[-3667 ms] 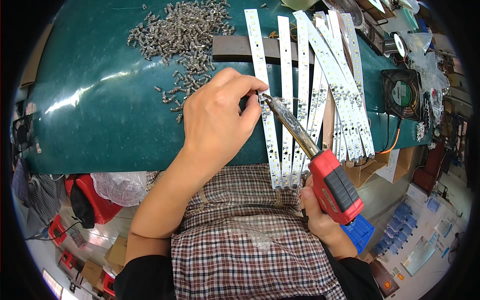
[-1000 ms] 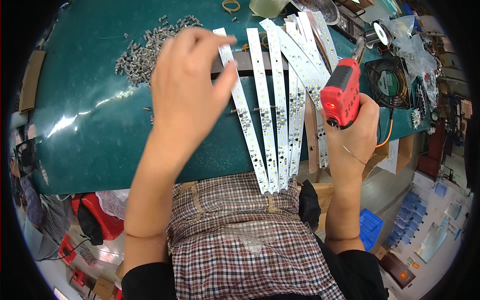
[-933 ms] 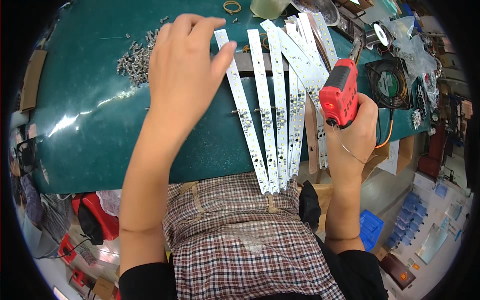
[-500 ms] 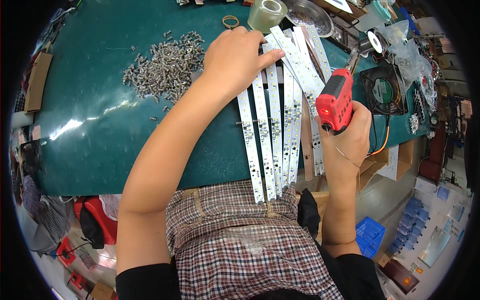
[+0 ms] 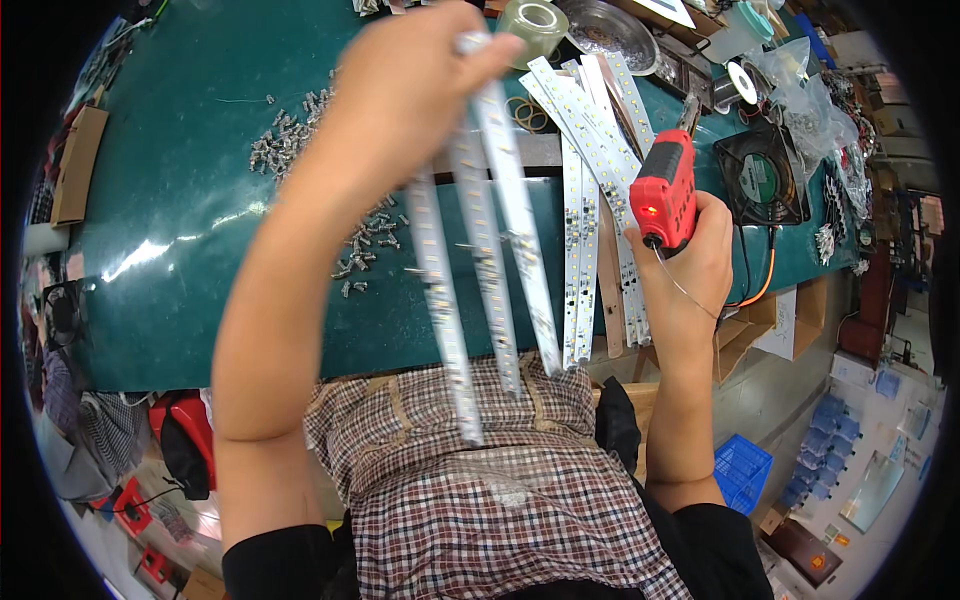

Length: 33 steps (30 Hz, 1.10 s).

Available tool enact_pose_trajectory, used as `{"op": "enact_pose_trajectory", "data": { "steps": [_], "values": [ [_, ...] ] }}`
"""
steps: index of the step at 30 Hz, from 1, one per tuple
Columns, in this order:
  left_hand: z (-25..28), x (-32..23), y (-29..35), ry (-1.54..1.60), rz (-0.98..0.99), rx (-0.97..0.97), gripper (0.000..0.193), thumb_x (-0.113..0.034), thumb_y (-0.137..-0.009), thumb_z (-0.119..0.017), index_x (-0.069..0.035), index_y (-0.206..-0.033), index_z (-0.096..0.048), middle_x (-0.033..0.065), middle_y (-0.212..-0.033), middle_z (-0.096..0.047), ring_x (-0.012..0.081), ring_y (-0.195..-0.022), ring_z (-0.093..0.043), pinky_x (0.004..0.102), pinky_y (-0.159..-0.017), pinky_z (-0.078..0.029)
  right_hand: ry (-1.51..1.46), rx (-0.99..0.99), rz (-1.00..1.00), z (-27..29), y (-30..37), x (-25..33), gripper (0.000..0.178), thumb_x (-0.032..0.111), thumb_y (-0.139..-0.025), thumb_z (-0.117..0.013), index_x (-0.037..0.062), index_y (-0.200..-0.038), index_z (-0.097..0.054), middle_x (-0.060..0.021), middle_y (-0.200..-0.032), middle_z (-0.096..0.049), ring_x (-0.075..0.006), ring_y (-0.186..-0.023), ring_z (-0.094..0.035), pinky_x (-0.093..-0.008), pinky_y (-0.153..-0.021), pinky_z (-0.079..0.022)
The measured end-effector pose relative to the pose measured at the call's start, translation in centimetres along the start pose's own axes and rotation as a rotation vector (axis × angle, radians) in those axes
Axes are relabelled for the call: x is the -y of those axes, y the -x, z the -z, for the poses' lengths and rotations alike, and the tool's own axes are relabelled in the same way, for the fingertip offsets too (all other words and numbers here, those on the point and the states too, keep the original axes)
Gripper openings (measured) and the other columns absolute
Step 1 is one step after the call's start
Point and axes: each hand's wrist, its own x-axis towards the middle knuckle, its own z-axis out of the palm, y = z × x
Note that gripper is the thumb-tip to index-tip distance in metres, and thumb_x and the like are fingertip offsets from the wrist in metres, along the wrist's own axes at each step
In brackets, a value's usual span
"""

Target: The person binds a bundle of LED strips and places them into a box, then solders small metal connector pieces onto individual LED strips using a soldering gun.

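My left hand, smeared by motion, is closed around the upper ends of three white LED strips. They fan out downward, and their lower ends hang over the table's front edge above my checked apron. In my right hand is a red and black soldering gun with a lit red light, its tip pointing away from me. A thin wire runs from its back end. Beside the gun, more LED strips lie in an overlapping stack.
Small metal parts are heaped on the green table, partly behind my left arm. A tape roll, rubber bands and a metal dish are at the back. To the right are a black fan and a solder spool.
My left hand has lifted three LED strips off the stack and carried them left and toward the back, uncovering rubber bands. The soldering gun has barely moved.
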Motion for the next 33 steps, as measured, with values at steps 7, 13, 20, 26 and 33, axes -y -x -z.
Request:
{"op": "enact_pose_trajectory", "data": {
  "steps": [7,13,20,26,33],
  "values": [
    [17.0,8.7,2.0,-0.416,-0.011,0.169,0.038,-0.034,-0.1,-0.055,-0.005,-0.078,-0.044,-0.0025,-0.069,-0.03,0.0083,-0.066,-0.031,0.0281,-0.058,-0.028,-0.001,-0.013,0.072,-0.5,0.0,0.4,0.052,0.008,-0.07,-0.083,0.002,-0.112,-0.053,-0.0137,-0.105,-0.058,-0.0334,-0.095,-0.06,-0.0399,-0.082,-0.048],
    [26.7,17.4,5.4,-0.561,0.273,0.316,0.038,-0.031,-0.097,-0.057,-0.003,-0.076,-0.042,0.0011,-0.066,-0.034,0.0107,-0.064,-0.035,0.0306,-0.057,-0.032,0.068,-0.006,0.027,-0.5,-0.7,-0.3,0.048,0.007,-0.073,-0.079,0.002,-0.113,-0.054,-0.0132,-0.105,-0.06,-0.0318,-0.095,-0.062,-0.0386,-0.084,-0.048],
    [29.1,24.2,6.5,-0.76,0.268,0.258,0.026,-0.024,-0.092,-0.062,-0.001,-0.085,-0.053,0.0103,-0.07,-0.052,0.0195,-0.066,-0.05,0.0342,-0.064,-0.041,-0.122,-0.002,-0.026,0.2,-1.0,-1.8,0.046,-0.003,-0.072,-0.075,0.0033,-0.113,-0.054,-0.0092,-0.1,-0.06,-0.0246,-0.09,-0.062,-0.035,-0.08,-0.049],
    [25.8,22.6,7.4,-0.959,0.006,0.032,0.021,-0.027,-0.091,-0.065,-0.01,-0.103,-0.063,0.0065,-0.093,-0.065,0.0234,-0.084,-0.062,0.0351,-0.075,-0.048,-0.511,-0.182,-0.106,2.6,0.7,-4.5,0.038,-0.005,-0.084,-0.071,0.0012,-0.118,-0.056,-0.0029,-0.1,-0.062,-0.0085,-0.091,-0.058,-0.0258,-0.081,-0.048],
    [14.3,9.7,10.8,-0.497,-0.287,0.074,0.02,-0.002,-0.077,-0.073,-0.008,-0.096,-0.073,0.0071,-0.084,-0.063,0.0215,-0.078,-0.061,0.0317,-0.072,-0.048,-0.847,-0.275,-0.128,9.2,2.4,-1.8,0.038,-0.013,-0.086,-0.062,-0.0011,-0.12,-0.048,-0.0081,-0.106,-0.051,-0.0123,-0.094,-0.054,-0.0264,-0.086,-0.047]
  ]
}}
